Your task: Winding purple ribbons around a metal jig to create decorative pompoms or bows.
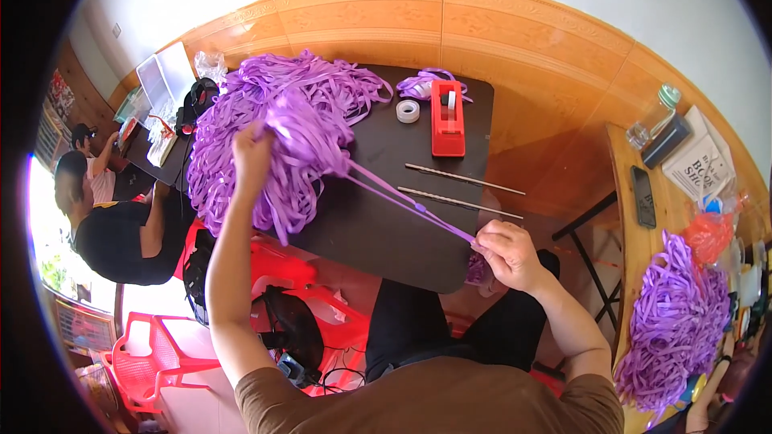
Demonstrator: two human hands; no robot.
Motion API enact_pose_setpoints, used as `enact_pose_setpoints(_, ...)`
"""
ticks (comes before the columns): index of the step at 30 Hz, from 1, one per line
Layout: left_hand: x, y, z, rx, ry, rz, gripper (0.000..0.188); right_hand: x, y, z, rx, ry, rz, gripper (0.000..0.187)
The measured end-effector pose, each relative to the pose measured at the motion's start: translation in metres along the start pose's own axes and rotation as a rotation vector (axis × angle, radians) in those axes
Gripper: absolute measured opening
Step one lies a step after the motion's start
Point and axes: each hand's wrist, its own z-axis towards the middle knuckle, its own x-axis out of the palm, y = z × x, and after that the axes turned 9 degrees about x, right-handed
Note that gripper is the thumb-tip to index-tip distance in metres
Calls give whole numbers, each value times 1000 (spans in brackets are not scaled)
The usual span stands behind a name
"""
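Note:
A big heap of purple ribbons (pixel 265 84) covers the left of the dark table (pixel 378 253). Over this heap my left hand (pixel 253 153) is closed on a loose bunch of the ribbons, partly blurred. From the bunch a doubled purple ribbon (pixel 378 185) stretches tight toward my right, with a small purple-blue piece partway along it. My right hand (pixel 508 253) pinches its far end, just off the table's right front corner.
Two thin patterned rods (pixel 462 202), a red tape dispenser (pixel 448 133) and a tape roll (pixel 408 111) lie on the table. At right, a wooden table (pixel 623 149) holds another ribbon pile (pixel 675 329) and a phone (pixel 642 197). People sit at left near red chairs (pixel 149 358).

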Motion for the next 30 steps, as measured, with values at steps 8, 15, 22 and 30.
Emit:
enact_pose_setpoints(8, -31, 15, 77, 50, -269, 51, 24, -19, 15, -10, -83, 65, -268, 13)
enact_pose_setpoints(15, -25, 33, 87, -149, -336, 468, 31, -40, 22, -47, -2, 139, -335, 15)
enact_pose_setpoints(22, 8, -7, 71, 20, 407, 798, 42, -58, 18, -79, 168, -79, -245, 12)
enact_pose_setpoints(30, 52, -154, 20, 389, 425, 795, 28, -54, 26, -65, 151, -205, -151, 17)
